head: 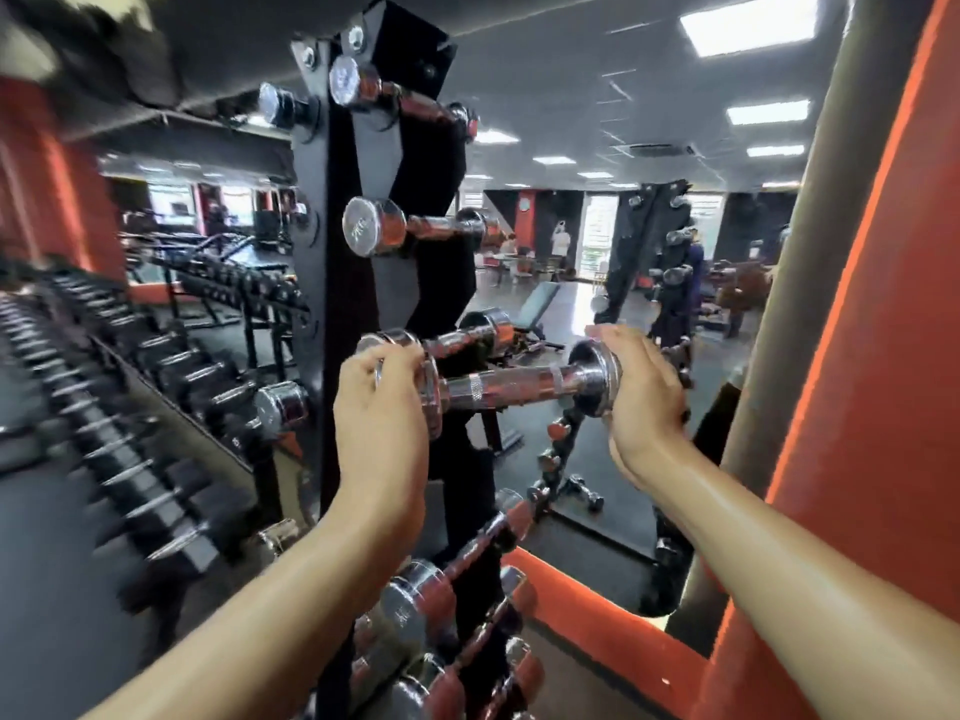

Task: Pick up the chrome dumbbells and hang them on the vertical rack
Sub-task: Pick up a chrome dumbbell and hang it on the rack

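Two bare forearms (291, 589) reach up from the bottom edge toward the black vertical rack (337, 283). Between the hands a chrome dumbbell (509, 387) is held roughly level in the air, just in front of the rack at about mid height; whether it touches the rack cannot be told. The left hand (382, 402) curls its fingers round the dumbbell's left head, and the right hand (641, 402) wraps the right head (the knurled handle between them is bare). Other chrome pieces hang on the rack: a top dumbbell (363, 88), a middle dumbbell (395, 228), one just behind the held one, and lower dumbbells (415, 605), which are blurred. Off to the left, a long row of black dumbbells (156, 407) lies on a low stand.
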Demonstrator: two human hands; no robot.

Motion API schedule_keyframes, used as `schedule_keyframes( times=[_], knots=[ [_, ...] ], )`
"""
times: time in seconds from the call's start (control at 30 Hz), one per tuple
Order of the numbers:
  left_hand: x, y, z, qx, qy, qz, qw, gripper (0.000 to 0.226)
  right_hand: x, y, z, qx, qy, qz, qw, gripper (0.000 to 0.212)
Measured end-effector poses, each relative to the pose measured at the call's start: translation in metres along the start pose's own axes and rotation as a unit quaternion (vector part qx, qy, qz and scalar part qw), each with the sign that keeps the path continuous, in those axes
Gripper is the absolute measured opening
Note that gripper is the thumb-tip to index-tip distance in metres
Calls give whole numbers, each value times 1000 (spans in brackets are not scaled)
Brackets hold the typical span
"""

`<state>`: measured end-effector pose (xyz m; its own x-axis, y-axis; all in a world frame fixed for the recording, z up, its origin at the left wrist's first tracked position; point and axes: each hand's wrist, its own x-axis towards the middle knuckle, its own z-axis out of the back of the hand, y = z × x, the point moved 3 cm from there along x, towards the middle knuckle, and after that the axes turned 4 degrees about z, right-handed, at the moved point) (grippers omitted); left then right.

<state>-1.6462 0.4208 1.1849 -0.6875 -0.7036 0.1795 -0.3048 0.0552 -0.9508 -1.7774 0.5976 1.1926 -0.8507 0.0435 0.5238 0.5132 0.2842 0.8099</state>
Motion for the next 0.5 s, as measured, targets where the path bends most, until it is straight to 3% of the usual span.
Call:
schedule_keyframes(
  times=[0.3, 0.5],
  knots=[
    [28, 65, 5, 10, -103, 69, 992, 17, 28, -120, -39, -33, 78, -121, 989, 22],
    [49, 105, 2, -1, -162, 141, 977, 20, 41, -181, -55, -23, 73, -198, 977, 22]
  ],
)
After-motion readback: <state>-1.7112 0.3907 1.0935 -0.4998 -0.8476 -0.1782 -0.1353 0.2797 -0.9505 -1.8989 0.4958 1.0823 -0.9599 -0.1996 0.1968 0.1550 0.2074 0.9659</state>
